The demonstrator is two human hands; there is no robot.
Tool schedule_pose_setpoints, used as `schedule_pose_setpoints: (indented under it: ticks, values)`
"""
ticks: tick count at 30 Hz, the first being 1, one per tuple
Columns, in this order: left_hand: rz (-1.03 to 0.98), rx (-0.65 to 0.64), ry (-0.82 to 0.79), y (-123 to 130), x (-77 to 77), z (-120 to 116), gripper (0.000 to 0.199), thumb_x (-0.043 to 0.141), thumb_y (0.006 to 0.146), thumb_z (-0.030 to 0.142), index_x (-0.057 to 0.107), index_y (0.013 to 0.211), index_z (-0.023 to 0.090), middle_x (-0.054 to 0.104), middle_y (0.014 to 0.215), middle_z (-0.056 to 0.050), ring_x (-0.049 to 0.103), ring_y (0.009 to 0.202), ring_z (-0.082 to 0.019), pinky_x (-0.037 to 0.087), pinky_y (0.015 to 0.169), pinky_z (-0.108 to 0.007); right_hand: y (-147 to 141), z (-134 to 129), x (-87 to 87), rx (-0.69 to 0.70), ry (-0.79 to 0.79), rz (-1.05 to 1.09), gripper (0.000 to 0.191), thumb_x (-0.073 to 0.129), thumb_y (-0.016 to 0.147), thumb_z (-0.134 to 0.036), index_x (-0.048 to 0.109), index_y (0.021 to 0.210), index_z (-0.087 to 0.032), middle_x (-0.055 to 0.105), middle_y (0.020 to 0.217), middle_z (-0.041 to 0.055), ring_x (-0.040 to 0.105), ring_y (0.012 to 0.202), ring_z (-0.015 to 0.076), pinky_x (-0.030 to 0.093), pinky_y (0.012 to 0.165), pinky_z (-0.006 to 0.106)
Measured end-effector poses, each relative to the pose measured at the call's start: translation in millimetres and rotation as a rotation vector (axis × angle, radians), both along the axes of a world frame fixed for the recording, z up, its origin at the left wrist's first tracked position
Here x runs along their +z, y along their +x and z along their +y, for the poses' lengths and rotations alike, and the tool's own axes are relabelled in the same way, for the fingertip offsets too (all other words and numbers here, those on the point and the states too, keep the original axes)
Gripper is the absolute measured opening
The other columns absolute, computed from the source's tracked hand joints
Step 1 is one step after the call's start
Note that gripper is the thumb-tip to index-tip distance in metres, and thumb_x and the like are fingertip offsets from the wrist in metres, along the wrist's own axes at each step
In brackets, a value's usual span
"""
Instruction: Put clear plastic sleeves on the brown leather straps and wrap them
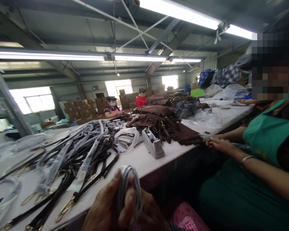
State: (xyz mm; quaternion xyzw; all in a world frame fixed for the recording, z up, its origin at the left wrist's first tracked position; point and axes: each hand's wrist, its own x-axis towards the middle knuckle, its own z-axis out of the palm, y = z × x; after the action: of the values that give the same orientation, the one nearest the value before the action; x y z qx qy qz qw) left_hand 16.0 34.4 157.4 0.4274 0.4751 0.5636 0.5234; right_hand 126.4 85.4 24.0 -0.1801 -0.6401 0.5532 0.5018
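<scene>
At the bottom centre, just off the table's near edge, my left hand [103, 205] and my right hand [144, 208] are closed round a coiled strap in clear plastic wrap [128, 179]. Fingers of both hands press on the coil from its two sides; part of it is hidden behind them. Left of my hands, a large heap of dark straps [96, 157] with gold clasps lies on the white table [170, 155], some of them sleeved in plastic. A grey tape dispenser [153, 144] stands near the edge beyond my hands.
Beside the dispenser lies a plastic bag of white pieces [126, 139]. Brown bags [156, 115] are piled farther right. A person in a green apron [265, 138] sits close on the right, hands at the table edge. Two people are across the table, with stacked cartons [79, 110] behind.
</scene>
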Motion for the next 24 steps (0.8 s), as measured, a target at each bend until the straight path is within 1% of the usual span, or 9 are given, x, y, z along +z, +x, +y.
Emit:
schedule_pose_setpoints:
  ticks: [2, 3, 7, 11, 15, 17, 19, 22, 24]
  values:
    - [-0.036, 0.033, 0.021, 2, 10.9, 9, 0.052, 0.056, 0.088, 0.068, 0.069, 0.088, 0.018, 0.053, 0.053, 0.001, 0.043, 0.039, -0.012, 0.043, 0.037, -0.026, -15, 3, -3.8, 0.108, -0.117, 0.033, 0.06, 0.052, 0.094, -0.072, 0.065, 0.104, -0.014, 0.062, 0.064, 0.0017, 0.052, 0.048, 0.0121, 0.044, 0.046, 0.023]
    - [-0.036, 0.073, 0.054, 2, 15.1, 12, 0.053, 0.055, 0.088, 0.069, 0.068, 0.09, 0.018, 0.054, 0.055, 0.001, 0.042, 0.04, -0.012, 0.042, 0.037, -0.025, -18, 6, -4.3, 0.158, -0.161, 0.038, 0.064, 0.049, 0.093, -0.075, 0.063, 0.104, -0.014, 0.056, 0.057, -0.0012, 0.045, 0.04, 0.0095, 0.035, 0.04, 0.02]
    - [0.12, 0.333, 0.301, 2, 16.3, 25, 0.049, 0.063, 0.086, 0.067, 0.069, 0.094, 0.019, 0.059, 0.059, 0.001, 0.046, 0.047, -0.012, 0.038, 0.04, -0.021, -7, 8, -5.2, 0.26, -0.249, 0.008, 0.071, 0.05, 0.088, -0.082, 0.065, 0.089, -0.013, 0.055, 0.057, 0.0006, 0.044, 0.044, 0.0074, 0.031, 0.043, 0.018]
    - [0.374, 0.563, 0.475, 7, -6.3, 34, 0.042, 0.058, 0.094, 0.059, 0.07, 0.099, 0.019, 0.068, 0.076, 0.0, 0.057, 0.06, -0.012, 0.049, 0.056, -0.023, 14, 0, -10.1, 0.265, -0.284, -0.097, 0.072, 0.053, 0.088, -0.081, 0.061, 0.067, -0.013, 0.049, 0.059, -0.0006, 0.039, 0.05, 0.0054, 0.029, 0.048, 0.019]
    - [0.509, 0.572, 0.427, 8, -25.2, 44, 0.042, 0.055, 0.096, 0.059, 0.07, 0.097, 0.019, 0.075, 0.097, -0.005, 0.07, 0.077, -0.017, 0.054, 0.073, -0.029, 30, -4, -8.7, 0.149, -0.216, -0.185, 0.074, 0.043, 0.09, -0.084, 0.059, 0.069, -0.014, 0.048, 0.062, 0.0, 0.041, 0.054, 0.0075, 0.03, 0.051, 0.021]
    - [0.407, 0.545, 0.364, 5, -25.2, 51, 0.042, 0.058, 0.094, 0.059, 0.069, 0.104, 0.019, 0.077, 0.099, -0.006, 0.073, 0.086, -0.021, 0.057, 0.078, -0.031, 39, -2, -8.7, 0.067, -0.163, -0.229, 0.073, 0.04, 0.089, -0.086, 0.055, 0.072, -0.016, 0.046, 0.065, -0.0007, 0.039, 0.056, 0.0084, 0.028, 0.051, 0.022]
    - [0.177, 0.519, 0.275, 1, -19.4, 57, 0.041, 0.06, 0.094, 0.054, 0.067, 0.109, 0.017, 0.078, 0.099, -0.008, 0.075, 0.086, -0.022, 0.059, 0.08, -0.033, 46, 0, -12.3, 0.013, -0.142, -0.257, 0.069, 0.04, 0.09, -0.085, 0.049, 0.074, -0.018, 0.041, 0.065, -0.0027, 0.036, 0.056, 0.0084, 0.026, 0.05, 0.022]
    - [-0.128, 0.482, 0.193, -4, -8.7, 63, 0.031, 0.059, 0.097, 0.04, 0.067, 0.107, 0.011, 0.079, 0.098, -0.012, 0.077, 0.084, -0.021, 0.061, 0.084, -0.035, 51, -1, -21.4, 0.006, -0.193, -0.244, 0.061, 0.041, 0.094, -0.08, 0.045, 0.078, -0.02, 0.033, 0.06, -0.0071, 0.031, 0.05, 0.0074, 0.023, 0.045, 0.022]
    - [-0.197, 0.453, 0.218, -5, -6.8, 66, 0.03, 0.059, 0.097, 0.038, 0.066, 0.107, 0.01, 0.079, 0.098, -0.012, 0.077, 0.084, -0.021, 0.061, 0.087, -0.036, 52, -4, -23.5, -0.002, -0.234, -0.245, 0.056, 0.042, 0.097, -0.075, 0.045, 0.081, -0.021, 0.03, 0.059, -0.0088, 0.027, 0.046, 0.007, 0.021, 0.043, 0.022]
